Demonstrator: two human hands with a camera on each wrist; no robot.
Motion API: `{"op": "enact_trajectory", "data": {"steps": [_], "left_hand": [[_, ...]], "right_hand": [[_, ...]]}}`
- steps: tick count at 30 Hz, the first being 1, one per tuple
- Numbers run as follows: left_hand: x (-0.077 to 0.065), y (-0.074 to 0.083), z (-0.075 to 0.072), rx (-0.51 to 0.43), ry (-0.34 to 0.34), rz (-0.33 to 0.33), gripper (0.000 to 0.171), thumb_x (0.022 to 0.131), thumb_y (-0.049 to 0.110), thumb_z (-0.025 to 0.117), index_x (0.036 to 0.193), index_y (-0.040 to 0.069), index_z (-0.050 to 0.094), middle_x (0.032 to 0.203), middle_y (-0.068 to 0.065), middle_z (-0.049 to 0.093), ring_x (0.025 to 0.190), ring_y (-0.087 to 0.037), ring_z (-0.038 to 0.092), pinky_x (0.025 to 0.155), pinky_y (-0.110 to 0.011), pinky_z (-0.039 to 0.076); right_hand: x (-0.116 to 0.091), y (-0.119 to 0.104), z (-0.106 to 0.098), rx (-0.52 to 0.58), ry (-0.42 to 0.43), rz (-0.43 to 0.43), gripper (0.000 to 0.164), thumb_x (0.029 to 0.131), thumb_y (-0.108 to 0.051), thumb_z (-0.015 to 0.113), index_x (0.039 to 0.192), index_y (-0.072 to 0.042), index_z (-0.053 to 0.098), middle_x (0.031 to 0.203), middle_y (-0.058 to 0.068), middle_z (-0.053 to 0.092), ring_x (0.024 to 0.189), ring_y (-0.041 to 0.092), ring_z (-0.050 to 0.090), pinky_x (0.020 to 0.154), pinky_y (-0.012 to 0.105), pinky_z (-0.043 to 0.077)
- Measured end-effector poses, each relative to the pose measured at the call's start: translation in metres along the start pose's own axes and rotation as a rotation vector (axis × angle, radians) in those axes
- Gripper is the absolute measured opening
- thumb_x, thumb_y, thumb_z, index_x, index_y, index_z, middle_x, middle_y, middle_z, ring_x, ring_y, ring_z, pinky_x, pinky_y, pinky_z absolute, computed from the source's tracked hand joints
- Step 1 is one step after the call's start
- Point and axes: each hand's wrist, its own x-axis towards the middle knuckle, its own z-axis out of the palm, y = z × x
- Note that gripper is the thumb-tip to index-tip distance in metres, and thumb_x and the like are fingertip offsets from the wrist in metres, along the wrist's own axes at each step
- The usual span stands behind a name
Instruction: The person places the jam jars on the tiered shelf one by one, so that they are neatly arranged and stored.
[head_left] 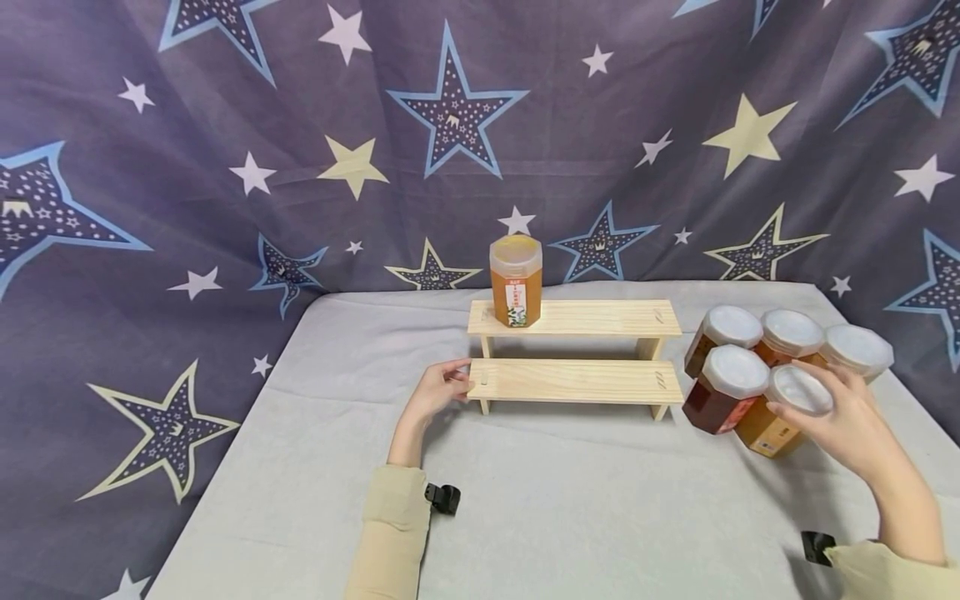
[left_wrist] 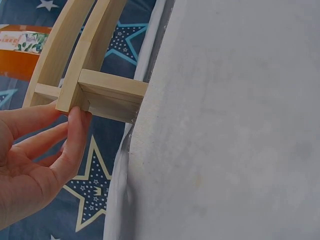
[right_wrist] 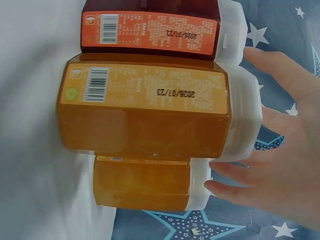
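Observation:
My left hand (head_left: 438, 390) pinches the left end of the lower step of a two-step wooden shelf (head_left: 570, 381); in the left wrist view thumb and fingertips meet the board's corner (left_wrist: 70, 102). An amber honey jar (head_left: 516, 287) with a translucent lid stands on the upper step, at its left end. On the right, my right hand (head_left: 847, 412) reaches over the front right amber honey jar (right_wrist: 145, 107), thumb and fingers round its white lid (head_left: 802, 390). That jar stands beside a dark red jar (head_left: 720, 400); its base appears on the cloth.
Three more jars stand behind these two, among them a dark one (head_left: 723, 329) and an amber one (head_left: 858, 350). A light grey cloth (head_left: 600, 500) covers the table. A star-patterned curtain (head_left: 300, 225) hangs behind and at the sides.

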Motion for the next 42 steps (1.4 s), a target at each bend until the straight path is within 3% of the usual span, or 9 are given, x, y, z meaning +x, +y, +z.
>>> {"op": "enact_trajectory", "data": {"steps": [15, 30, 33, 39, 42], "left_hand": [[0.000, -0.001, 0.000, -0.002, 0.000, 0.008, 0.044, 0.079, -0.012, 0.054, 0.121, -0.013, 0.045, 0.088, -0.024, 0.052, 0.060, -0.012, 0.051, 0.073, -0.049, 0.052], [-0.001, 0.001, 0.000, 0.006, 0.007, 0.000, 0.043, 0.079, -0.012, 0.053, 0.122, -0.013, 0.045, 0.089, -0.025, 0.052, 0.059, -0.012, 0.052, 0.074, -0.051, 0.050], [0.002, -0.004, -0.001, -0.001, 0.003, -0.005, 0.043, 0.079, -0.011, 0.054, 0.122, -0.012, 0.046, 0.088, -0.023, 0.053, 0.058, -0.012, 0.052, 0.074, -0.051, 0.051], [0.018, -0.028, -0.002, -0.006, 0.023, -0.012, 0.044, 0.078, -0.008, 0.057, 0.121, -0.007, 0.049, 0.085, -0.015, 0.054, 0.059, -0.013, 0.055, 0.068, -0.041, 0.055], [0.021, -0.031, -0.001, 0.000, 0.031, -0.017, 0.045, 0.078, -0.007, 0.058, 0.122, -0.006, 0.050, 0.084, -0.015, 0.055, 0.059, -0.013, 0.055, 0.066, -0.039, 0.056]], "right_hand": [[-0.003, 0.007, 0.009, 0.002, 0.008, 0.046, 0.056, 0.077, -0.019, 0.066, 0.121, 0.007, 0.043, 0.114, 0.038, 0.033, 0.102, 0.053, 0.030, 0.075, 0.065, 0.029], [-0.005, 0.004, 0.014, -0.017, 0.034, 0.113, 0.059, 0.077, -0.020, 0.067, 0.124, 0.004, 0.042, 0.110, 0.038, 0.031, 0.100, 0.051, 0.029, 0.065, 0.065, 0.029], [-0.005, 0.005, 0.015, -0.011, 0.046, 0.114, 0.059, 0.076, -0.020, 0.068, 0.124, 0.004, 0.043, 0.110, 0.037, 0.032, 0.100, 0.050, 0.029, 0.065, 0.064, 0.029], [-0.004, 0.005, 0.017, -0.005, 0.106, 0.116, 0.057, 0.073, -0.018, 0.070, 0.120, 0.006, 0.048, 0.110, 0.036, 0.034, 0.101, 0.049, 0.031, 0.068, 0.065, 0.028], [-0.005, 0.004, 0.019, 0.007, 0.153, 0.124, 0.056, 0.071, -0.016, 0.071, 0.118, 0.006, 0.049, 0.110, 0.036, 0.034, 0.100, 0.049, 0.032, 0.069, 0.064, 0.027]]}}
